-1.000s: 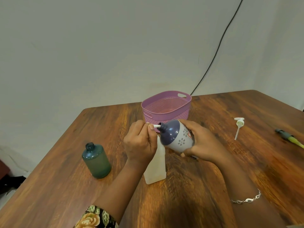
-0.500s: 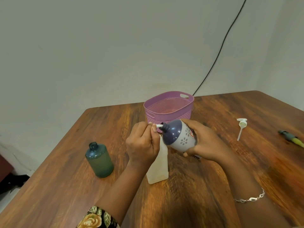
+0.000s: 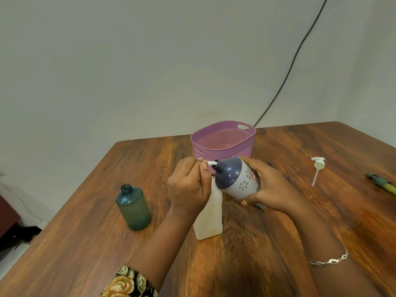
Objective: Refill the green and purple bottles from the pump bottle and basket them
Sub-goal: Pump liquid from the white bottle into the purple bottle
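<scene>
**Step in hand (judged):** filling the purple bottle from the pump bottle.

**Right grip**: fingers wrapped round the purple bottle's pale lower body. It is held off the desk, tilted, mouth toward frame left.

**Left grip**: curled over the pump bottle's head. The white nozzle sticks out from the fingers and meets the purple bottle's mouth.

**How to do it well:**
- Seat the mouth over the nozzle tip before you press.
- Press straight down in short strokes; the pump bottle stands free on the desk and could tip.
- Tilt the purple bottle so liquid runs away from the neck.
- Its walls look opaque, so judge the fill by weight and stop short of the neck.

**Purple bottle:** centre of frame, just in front of the basket. Dark purple domed shoulder, narrow neck, pale body with flower marks, uncapped.

**Pump bottle:** translucent white, squarish, upright under the left grip.

**Green bottle**: frosted, round, uncapped, upright, left of centre, well apart from both grips. Its fill level cannot be told.

**Basket:** lilac, perforated, upper centre. Neither bottle is in it yet.
</scene>
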A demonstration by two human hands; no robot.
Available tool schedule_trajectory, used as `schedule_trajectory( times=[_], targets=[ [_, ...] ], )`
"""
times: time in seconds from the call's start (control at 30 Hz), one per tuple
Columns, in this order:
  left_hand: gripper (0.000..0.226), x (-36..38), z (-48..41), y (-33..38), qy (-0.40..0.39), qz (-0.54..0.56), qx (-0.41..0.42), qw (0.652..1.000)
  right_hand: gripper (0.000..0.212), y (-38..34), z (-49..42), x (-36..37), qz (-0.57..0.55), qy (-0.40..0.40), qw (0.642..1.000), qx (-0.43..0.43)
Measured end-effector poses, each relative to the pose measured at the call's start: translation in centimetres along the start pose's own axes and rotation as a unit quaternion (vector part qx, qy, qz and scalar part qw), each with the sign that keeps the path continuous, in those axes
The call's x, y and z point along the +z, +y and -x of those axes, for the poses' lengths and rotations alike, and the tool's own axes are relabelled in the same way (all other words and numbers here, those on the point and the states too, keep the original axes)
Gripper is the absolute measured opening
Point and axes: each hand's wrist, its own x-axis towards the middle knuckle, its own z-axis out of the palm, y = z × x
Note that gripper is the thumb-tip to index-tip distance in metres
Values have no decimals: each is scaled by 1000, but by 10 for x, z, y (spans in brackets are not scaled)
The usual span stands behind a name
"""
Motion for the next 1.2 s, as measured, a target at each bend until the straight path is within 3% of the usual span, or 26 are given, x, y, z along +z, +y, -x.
schedule_trajectory(
  times=[0.2, 0.57, 0.83, 0.97, 1.2],
  targets=[
    [38, -1, 6, 1, -9, 0, -14, 1000, 84, -2, -1, 1, -5, 5, 1000, -4],
    [50, -1, 0, 2, 11, -7, 6, 1000, 85, -1, -2, 4, -9, 9, 1000, -7],
    [39, 0, 6, 4, 0, -6, -13, 1000, 85, 5, -1, 3, 10, 20, 1000, -7],
    [53, -2, -7, 1, 0, 0, 8, 1000, 86, 7, 2, 0, 2, 25, 1000, -3],
    [53, -1, -6, 5, 15, -5, 7, 1000, 86, 8, -1, -4, 18, 39, 999, -3]
  ],
)
